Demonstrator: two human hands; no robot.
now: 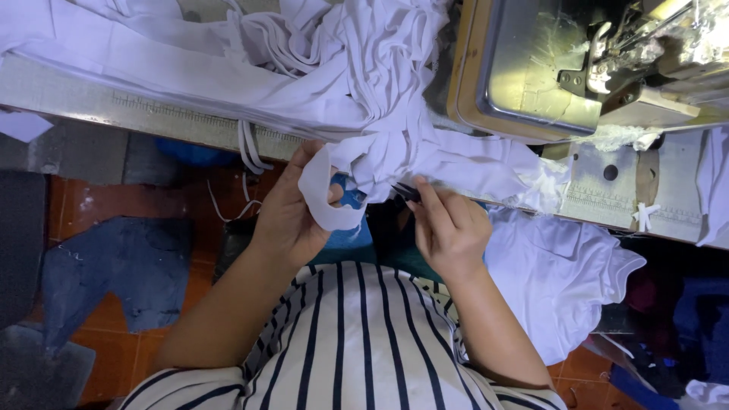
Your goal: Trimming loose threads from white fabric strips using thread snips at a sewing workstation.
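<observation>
White fabric strip [323,199] loops vertically in gripping left hand [287,215]; right hand [448,228] pinches dark snips [406,192], pointing upper-left.

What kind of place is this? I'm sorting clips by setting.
Probably a small garment sewing workshop: an industrial sewing machine on a worktable, a heap of white fabric strips, and cloth scraps on the tiled floor.

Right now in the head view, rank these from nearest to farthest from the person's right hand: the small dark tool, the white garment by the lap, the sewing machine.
1. Small dark tool: pinched in the right hand fingers.
2. White garment: just to that hand's right, below the table edge.
3. Sewing machine: up on the table, top right.
</observation>
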